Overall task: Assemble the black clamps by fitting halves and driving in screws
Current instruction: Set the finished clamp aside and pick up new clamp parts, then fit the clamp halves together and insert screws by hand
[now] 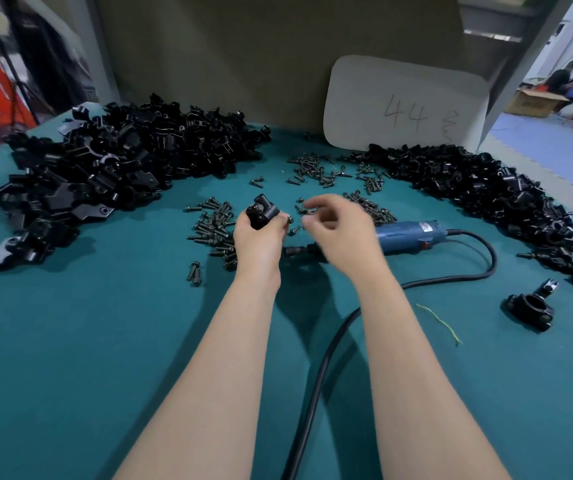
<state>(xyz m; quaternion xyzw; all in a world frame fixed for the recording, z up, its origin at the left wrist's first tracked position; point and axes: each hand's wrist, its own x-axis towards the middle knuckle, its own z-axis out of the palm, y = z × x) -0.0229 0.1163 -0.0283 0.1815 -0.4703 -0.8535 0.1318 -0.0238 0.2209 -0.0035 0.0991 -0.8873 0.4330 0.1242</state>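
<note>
Power driver (pixel 413 235) lies on the table (pixel 70 341), its cord (pixel 330 351) looping from its right end to the near edge. Left of it: pile of clamp halves (pixel 105 161). Right and behind: 2nd pile (pixel 486 195). Loose screws (pixel 316 168) lie left and behind it; card (pixel 403 105) stands behind. 1 assembled clamp (pixel 531 308) sits right, nearer. Left hand (pixel 261 240) holds 1 clamp (pixel 262 211) beside its tip.

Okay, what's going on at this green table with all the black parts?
A person is putting black clamps together. The left hand grips one clamp above the table, while the right hand, blurred, hovers by the loose screws; whether it pinches one is unclear. The blue power screwdriver lies on the table beyond it. A left heap and a right heap of clamp parts flank the work.
</note>
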